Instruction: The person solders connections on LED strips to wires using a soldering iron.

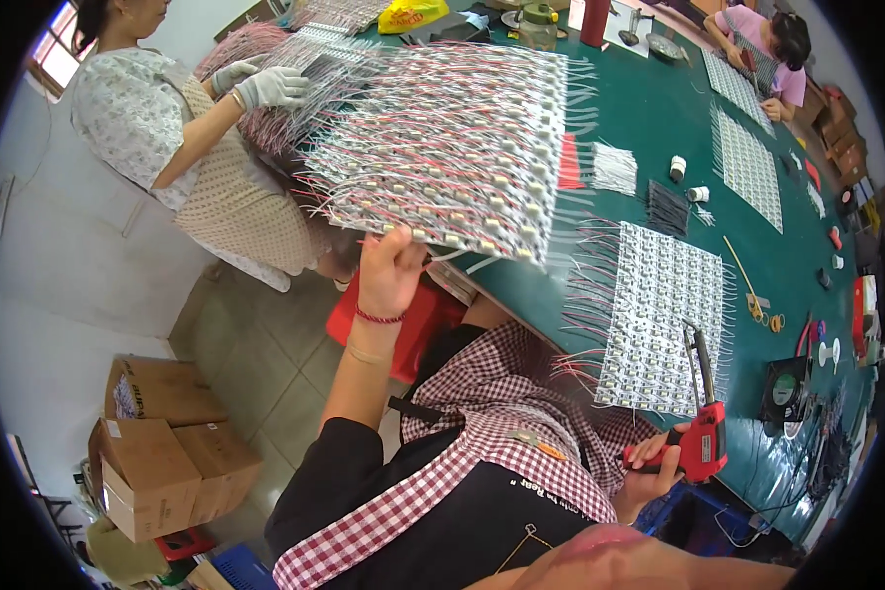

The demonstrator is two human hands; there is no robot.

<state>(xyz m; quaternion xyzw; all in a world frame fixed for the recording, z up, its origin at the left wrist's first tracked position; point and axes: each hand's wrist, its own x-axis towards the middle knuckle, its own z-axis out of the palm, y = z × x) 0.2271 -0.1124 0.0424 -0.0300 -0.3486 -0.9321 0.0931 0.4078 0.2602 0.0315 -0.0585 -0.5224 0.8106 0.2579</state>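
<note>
My left hand (390,270) is closed on the near edge of a white panel of LED modules (462,147), fingers and thumb pinching it. Rows of red and white wires stick out over this panel, and its near left corner reaches past the table edge. Low at the right, my right hand (656,464) grips the handle of a red soldering gun (703,442). The gun's thin tip points up and overlaps a second LED panel (649,305), which lies flat on the green table with wires along both sides. Whether the tip touches that panel I cannot tell.
Bundles of red, white and dark wires (615,167) lie on the green table (624,84). Small bottles (678,168), tweezers and a black fan-like box (785,388) stand farther right. Co-workers sit at the left (206,147) and far right (772,49). Cardboard boxes (152,482) stand on the floor.
</note>
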